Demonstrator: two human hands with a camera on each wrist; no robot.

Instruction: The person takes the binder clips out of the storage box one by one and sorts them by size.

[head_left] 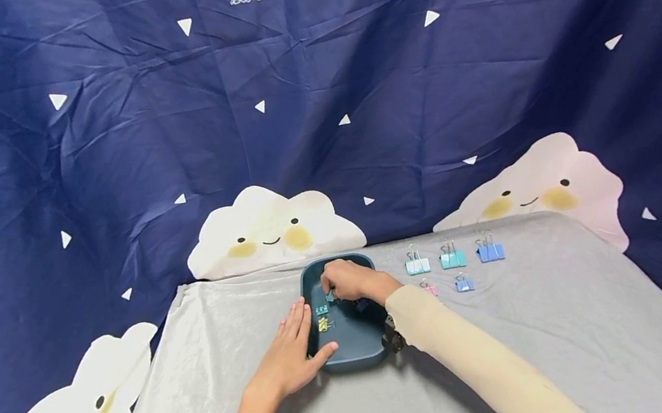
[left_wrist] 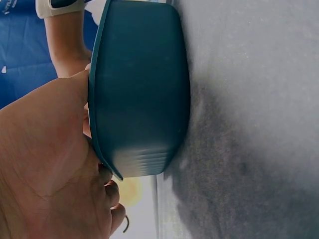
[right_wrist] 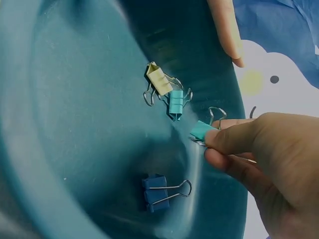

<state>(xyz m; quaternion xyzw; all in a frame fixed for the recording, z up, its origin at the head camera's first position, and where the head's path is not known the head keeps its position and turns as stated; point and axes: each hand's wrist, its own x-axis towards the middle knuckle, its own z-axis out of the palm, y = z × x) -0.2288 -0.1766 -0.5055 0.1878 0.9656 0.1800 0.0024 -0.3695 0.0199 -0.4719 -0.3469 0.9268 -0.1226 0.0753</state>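
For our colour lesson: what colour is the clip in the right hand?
The clip is turquoise, clearest in the right wrist view.

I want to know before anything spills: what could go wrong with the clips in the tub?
The right hand pinches a small teal clip, so it might slip and drop. The yellow clip and another teal clip lie close together, so they could snag. The left hand is at the tub, so a hard push might tip it.

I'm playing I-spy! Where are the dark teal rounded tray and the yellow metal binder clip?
Dark teal rounded tray [left_wrist: 139, 89]: left wrist view, on its outer wall.
Yellow metal binder clip [right_wrist: 159, 81]: right wrist view, on its body.
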